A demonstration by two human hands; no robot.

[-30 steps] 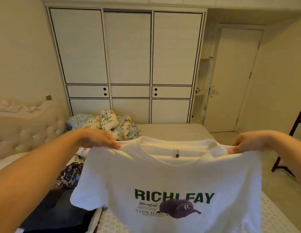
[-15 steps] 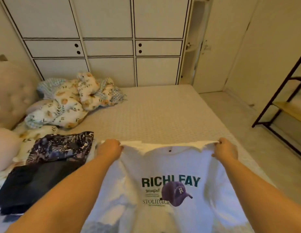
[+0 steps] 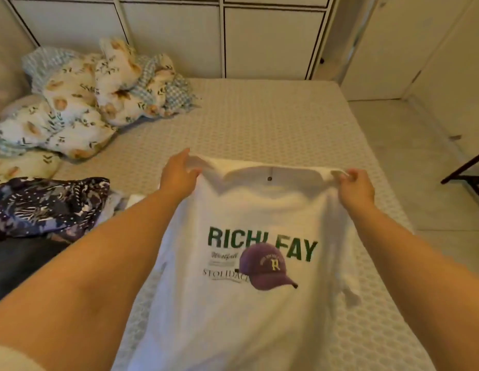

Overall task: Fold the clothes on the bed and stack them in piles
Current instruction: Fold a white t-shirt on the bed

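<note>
A white T-shirt (image 3: pixel 233 311) with green lettering and a purple cap print lies print-up along the near part of the bed (image 3: pixel 273 124). My left hand (image 3: pixel 179 175) holds its left shoulder and my right hand (image 3: pixel 354 187) pinches its right shoulder, both at the collar end, far from me. The shirt's hem runs out of view at the bottom. To the left lies a dark patterned garment (image 3: pixel 48 204) on top of a dark blue one (image 3: pixel 16 266).
Crumpled floral bedding and a checked cloth (image 3: pixel 99 92) are heaped at the bed's far left corner. White wardrobe doors (image 3: pixel 259 36) stand behind the bed. A dark shelf frame (image 3: pixel 468 172) stands on the floor to the right.
The shirt has come down from being held up in the air onto the bed, and my view has tilted downward. Both hands kept hold of the shoulders.
</note>
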